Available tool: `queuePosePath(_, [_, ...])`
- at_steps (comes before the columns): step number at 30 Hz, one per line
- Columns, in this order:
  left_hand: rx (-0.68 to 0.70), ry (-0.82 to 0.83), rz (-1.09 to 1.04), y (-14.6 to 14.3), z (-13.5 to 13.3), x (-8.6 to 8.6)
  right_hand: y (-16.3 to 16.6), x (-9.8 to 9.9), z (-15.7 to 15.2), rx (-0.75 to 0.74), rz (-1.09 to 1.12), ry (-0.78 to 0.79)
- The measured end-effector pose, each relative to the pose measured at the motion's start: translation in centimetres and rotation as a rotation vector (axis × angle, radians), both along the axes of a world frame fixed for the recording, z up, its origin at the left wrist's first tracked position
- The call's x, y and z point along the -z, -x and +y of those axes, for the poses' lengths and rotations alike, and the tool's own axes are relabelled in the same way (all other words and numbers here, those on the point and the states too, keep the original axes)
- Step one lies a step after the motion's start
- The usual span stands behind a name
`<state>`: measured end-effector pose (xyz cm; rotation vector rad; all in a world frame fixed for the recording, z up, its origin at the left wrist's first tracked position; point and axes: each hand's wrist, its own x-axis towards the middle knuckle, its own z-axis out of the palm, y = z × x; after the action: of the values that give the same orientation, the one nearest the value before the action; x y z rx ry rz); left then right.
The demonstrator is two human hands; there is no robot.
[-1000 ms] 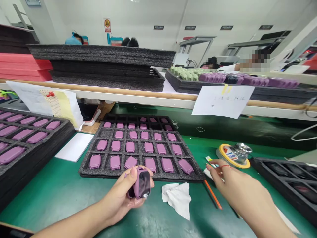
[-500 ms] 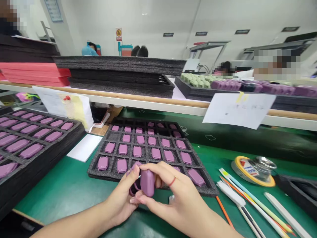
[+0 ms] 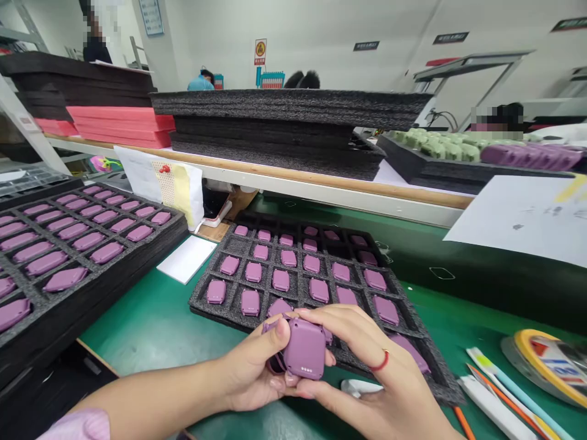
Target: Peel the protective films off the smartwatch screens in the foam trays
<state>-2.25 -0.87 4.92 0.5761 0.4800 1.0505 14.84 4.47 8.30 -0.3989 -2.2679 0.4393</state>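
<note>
In front of the near edge of the foam tray, my two hands are close together. Between them is a purple smartwatch case, its back facing me and a row of small metal contacts along its lower edge. The fingers of my right hand, with a red band on one finger, grip its top and bottom. My left hand is closed around a second purple piece with a dark face, mostly hidden behind the first; its thumb touches the front case. More purple cases lie in the tray's compartments.
Another foam tray of purple cases stands at left, beside a white card. Tape on a dispenser and pens lie at right. Above, a shelf bears foam stacks and green cases.
The purple case in my right hand has turned from edge-on to showing its back. My view has swung left, so the scene sits further right.
</note>
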Motion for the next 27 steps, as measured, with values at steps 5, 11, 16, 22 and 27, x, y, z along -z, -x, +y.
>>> queuePosePath(5, [0.003, -0.016, -0.038, -0.1, 0.0, -0.3, 0.0, 0.1, 0.0, 0.006, -0.006, -0.02])
queuePosePath(11, [-0.013, 0.017, -0.041, -0.3, -0.1, -0.7, -0.1, 0.0, -0.1, 0.009, -0.025, -0.02])
queuePosePath(16, [-0.1, 0.147, -0.058, -0.6, 0.1, -0.3, -0.1, -0.7, 0.5, 0.009, -0.068, -0.01])
queuePosePath(22, [-0.337, 0.504, -0.069, -0.5, 0.8, 0.2, 0.2, 2.2, 7.4, 0.323, -0.204, 0.105])
queuePosePath(27, [-0.275, 0.463, 0.069, -0.1, 1.1, 0.6, -1.1, 5.0, 16.4, 0.545, -0.312, 0.153])
